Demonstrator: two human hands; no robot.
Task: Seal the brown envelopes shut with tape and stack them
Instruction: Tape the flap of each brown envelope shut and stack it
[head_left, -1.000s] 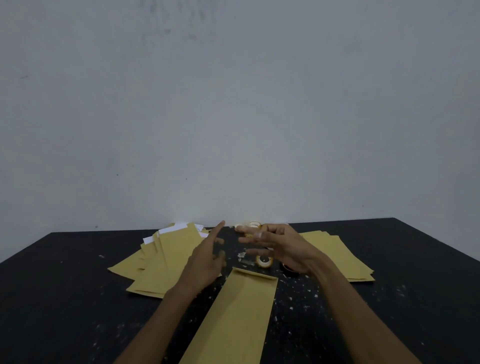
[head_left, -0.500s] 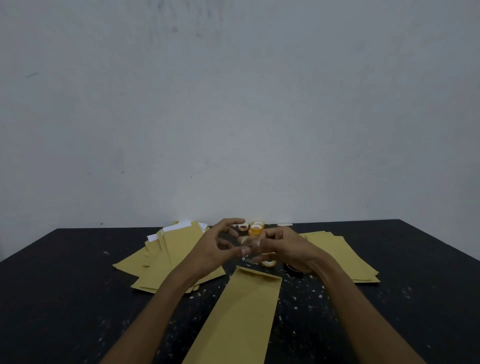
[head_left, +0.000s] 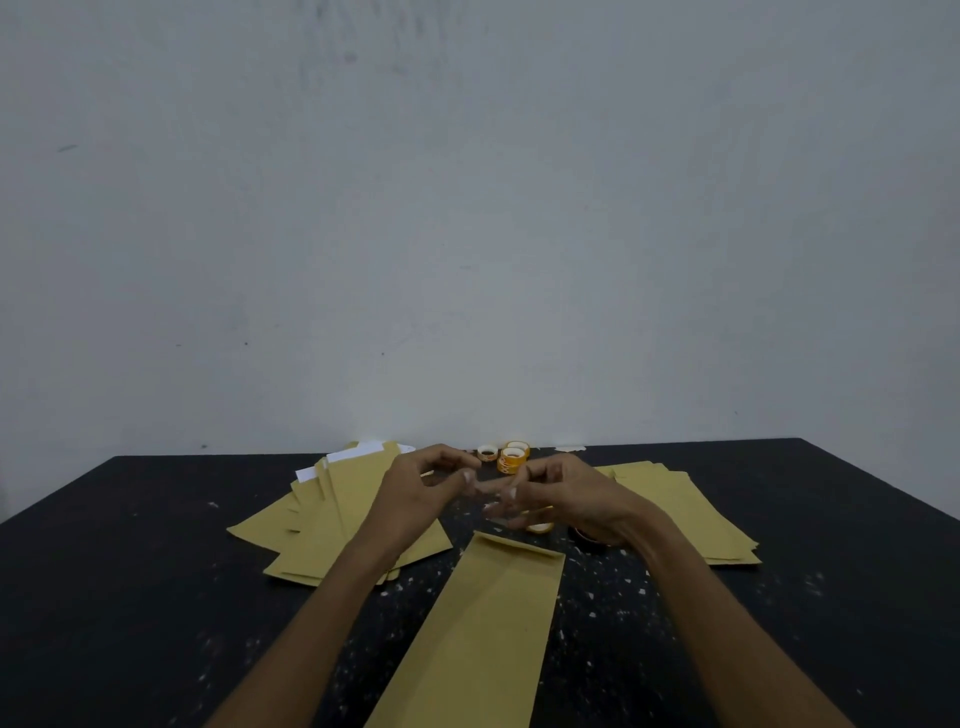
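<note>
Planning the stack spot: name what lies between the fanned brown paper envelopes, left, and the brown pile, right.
Head view: the left hand, the right hand, small yellow tape rolls, far end of one long brown envelope.

The envelope (head_left: 483, 623) is matt brown paper, smooth, with one crease along its flap. The tape rolls (head_left: 511, 460) look like glossy plastic, orange and white. The table (head_left: 130, 571) is matt black, flecked with pale chips, and the wall (head_left: 467, 208) is dull, faintly smudged paint.
</note>
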